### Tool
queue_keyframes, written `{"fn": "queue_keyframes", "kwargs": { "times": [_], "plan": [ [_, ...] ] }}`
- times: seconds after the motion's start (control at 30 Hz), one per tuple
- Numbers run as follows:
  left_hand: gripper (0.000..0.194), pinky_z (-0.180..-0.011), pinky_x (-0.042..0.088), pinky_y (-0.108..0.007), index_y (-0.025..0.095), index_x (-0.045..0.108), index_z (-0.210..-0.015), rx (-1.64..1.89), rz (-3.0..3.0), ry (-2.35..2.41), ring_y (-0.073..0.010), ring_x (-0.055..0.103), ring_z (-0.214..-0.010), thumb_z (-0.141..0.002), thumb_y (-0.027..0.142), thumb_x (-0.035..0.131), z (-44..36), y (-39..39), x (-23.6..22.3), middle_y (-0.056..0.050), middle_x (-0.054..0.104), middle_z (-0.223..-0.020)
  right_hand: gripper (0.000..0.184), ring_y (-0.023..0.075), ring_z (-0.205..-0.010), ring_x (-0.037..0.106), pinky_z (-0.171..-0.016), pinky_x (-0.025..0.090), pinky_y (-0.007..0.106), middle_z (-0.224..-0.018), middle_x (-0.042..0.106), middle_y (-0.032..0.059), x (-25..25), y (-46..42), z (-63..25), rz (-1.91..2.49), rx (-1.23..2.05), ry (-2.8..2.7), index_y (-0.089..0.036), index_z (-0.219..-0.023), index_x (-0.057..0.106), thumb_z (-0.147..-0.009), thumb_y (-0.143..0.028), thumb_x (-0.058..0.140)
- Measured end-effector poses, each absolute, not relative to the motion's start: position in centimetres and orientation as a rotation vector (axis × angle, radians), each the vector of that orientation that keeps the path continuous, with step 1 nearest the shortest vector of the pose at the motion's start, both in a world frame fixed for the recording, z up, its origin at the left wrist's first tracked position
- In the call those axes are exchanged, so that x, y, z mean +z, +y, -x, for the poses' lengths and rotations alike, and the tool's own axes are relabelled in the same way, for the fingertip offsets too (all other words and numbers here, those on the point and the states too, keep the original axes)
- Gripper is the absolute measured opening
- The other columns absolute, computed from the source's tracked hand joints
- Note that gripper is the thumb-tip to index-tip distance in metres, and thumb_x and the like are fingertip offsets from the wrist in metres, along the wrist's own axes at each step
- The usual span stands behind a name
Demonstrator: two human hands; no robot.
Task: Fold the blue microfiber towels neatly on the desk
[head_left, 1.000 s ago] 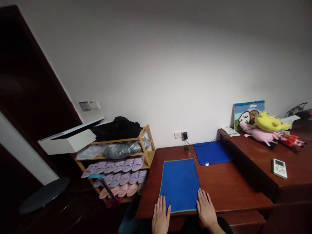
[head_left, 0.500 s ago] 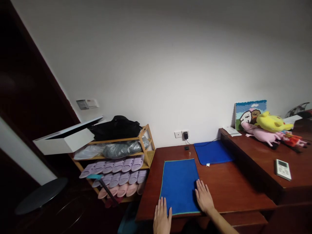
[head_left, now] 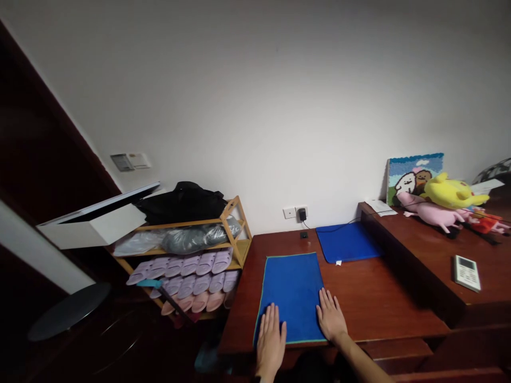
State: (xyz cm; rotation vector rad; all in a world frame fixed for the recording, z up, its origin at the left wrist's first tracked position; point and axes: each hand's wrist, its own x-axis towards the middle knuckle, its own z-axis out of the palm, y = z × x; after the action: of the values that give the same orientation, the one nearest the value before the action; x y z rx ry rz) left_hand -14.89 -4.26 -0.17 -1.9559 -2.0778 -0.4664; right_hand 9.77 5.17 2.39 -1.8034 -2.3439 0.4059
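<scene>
Head view: a reddish-brown wooden counter (head_left: 371, 303) runs along a white wall, with a bamboo shoe rack (head_left: 238, 230) beside its left end.
Towel: a flat rectangular blue towel with a green edge (head_left: 289, 287) lies at the counter's near side.
Mat: a smaller blue fabric mat (head_left: 347, 242) lies beyond the towel and to its right, just apart.
Hands: both are open, flat and palm down, fingers slightly spread, holding nothing. The left hand (head_left: 271, 335) rests on the towel's near left part, the right hand (head_left: 330, 316) on its near right edge.
</scene>
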Motion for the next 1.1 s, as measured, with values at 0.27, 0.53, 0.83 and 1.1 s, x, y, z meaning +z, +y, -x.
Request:
{"fn": "queue_keyframes", "kwargs": {
  "times": [0.27, 0.53, 0.83, 1.1],
  "plan": [
    [0.060, -0.129, 0.030, -0.043, 0.020, 0.026, -0.164, -0.393, 2.457, -1.997, -0.0210, 0.028, -0.157, -0.109, 0.043, 0.020, 5.0, 4.2, 2.6, -0.004, 0.029, -0.170, 0.067, 0.0234, -0.160, 0.015, -0.131, 0.011, 0.046, -0.171, 0.022, 0.0036, 1.9, 5.5, -9.8, 1.779, 0.412, -2.352, -0.014, -0.163, 0.027, -0.103, -0.041, 0.021],
    [0.060, -0.129, 0.027, -0.047, 0.018, 0.030, -0.162, -0.194, 2.225, -2.232, -0.0234, 0.028, -0.157, -0.108, 0.040, 0.020, 12.4, 2.4, 1.7, -0.007, 0.028, -0.170, 0.067, 0.0222, -0.160, 0.014, -0.131, 0.010, 0.044, -0.171, 0.019, 0.0037, 2.8, 5.1, -9.8, 1.817, 0.394, -2.353, -0.013, -0.164, 0.024, -0.103, -0.042, 0.018],
    [0.061, -0.128, 0.029, -0.048, 0.018, 0.033, -0.162, -0.181, 2.094, -2.248, -0.0248, 0.032, -0.156, -0.108, 0.044, 0.023, 18.4, -0.7, 0.4, -0.008, 0.030, -0.169, 0.068, 0.0226, -0.160, 0.014, -0.130, 0.009, 0.046, -0.172, 0.019, 0.0037, 2.4, 5.0, -9.8, 1.831, 0.433, -2.347, -0.014, -0.164, 0.024, -0.103, -0.042, 0.021],
    [0.058, -0.127, 0.032, -0.051, 0.022, 0.030, -0.162, -0.266, 2.084, -2.198, -0.0259, 0.033, -0.155, -0.108, 0.043, 0.025, 18.5, -0.7, -0.3, -0.007, 0.033, -0.168, 0.067, 0.0212, -0.160, 0.018, -0.130, 0.013, 0.043, -0.172, 0.022, 0.0031, 3.8, 7.5, -9.1, 1.820, 0.419, -2.309, -0.014, -0.164, 0.025, -0.103, -0.039, 0.016]
  ]
}}
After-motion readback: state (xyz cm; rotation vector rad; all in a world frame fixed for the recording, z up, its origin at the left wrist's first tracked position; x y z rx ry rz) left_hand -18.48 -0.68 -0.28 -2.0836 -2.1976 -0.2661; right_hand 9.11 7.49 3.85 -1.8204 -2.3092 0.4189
